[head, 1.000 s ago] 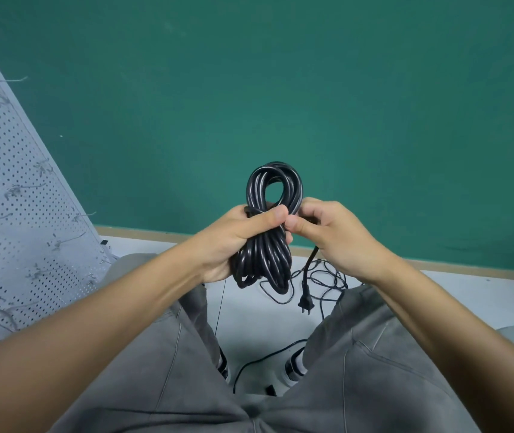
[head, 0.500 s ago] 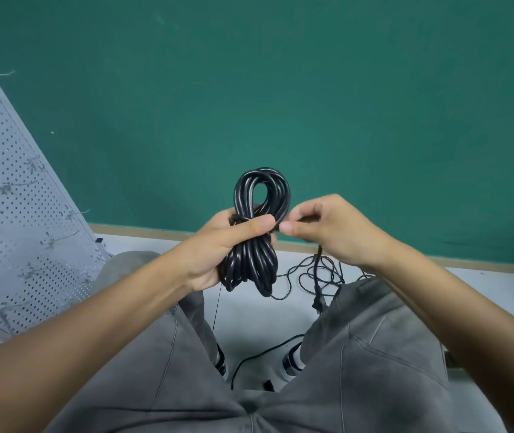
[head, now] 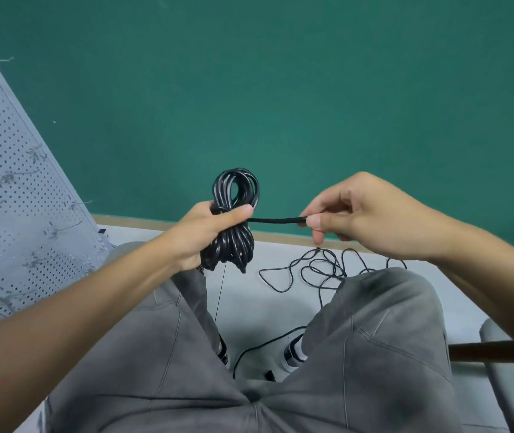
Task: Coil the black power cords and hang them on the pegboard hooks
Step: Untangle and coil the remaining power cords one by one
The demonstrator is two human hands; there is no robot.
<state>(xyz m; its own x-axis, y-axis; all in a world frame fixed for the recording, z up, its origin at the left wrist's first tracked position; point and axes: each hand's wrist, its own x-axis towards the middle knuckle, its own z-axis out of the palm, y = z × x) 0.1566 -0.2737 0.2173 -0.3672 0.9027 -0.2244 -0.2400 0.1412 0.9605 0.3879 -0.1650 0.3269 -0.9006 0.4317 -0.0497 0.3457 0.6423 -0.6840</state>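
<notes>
head view: the left hand [head: 201,235] grips a coiled black power cord [head: 234,220] around its middle, thumb laid across the front of the bundle and fingers curled behind it. the bundle stands roughly upright just above the knees, its top loop rising clear of the hand against the green wall [head: 280,89], its lower loops hanging below the palm. from the thumb a free end of the cord [head: 277,220] runs taut and almost level to the right, where the right hand [head: 362,217] pinches it between thumb and forefinger, the other fingers curled loosely under. the two hands are near each other but apart, joined only by that short stretch of cord.

on the pale floor [head: 249,307] beyond the right knee lies a loose tangle of thinner black cord [head: 321,270], and another strand [head: 262,345] curves between the shoes [head: 293,354]. a thin line hangs straight down from the bundle toward the floor; what it is cannot be told.

at the far left a grey pegboard [head: 15,189] leans across the frame, with wire hooks [head: 77,204] sticking out of it. the cord is well apart from the board. the person is seated in grey trousers [head: 374,339]; part of a chair [head: 499,354] shows at the near right.
</notes>
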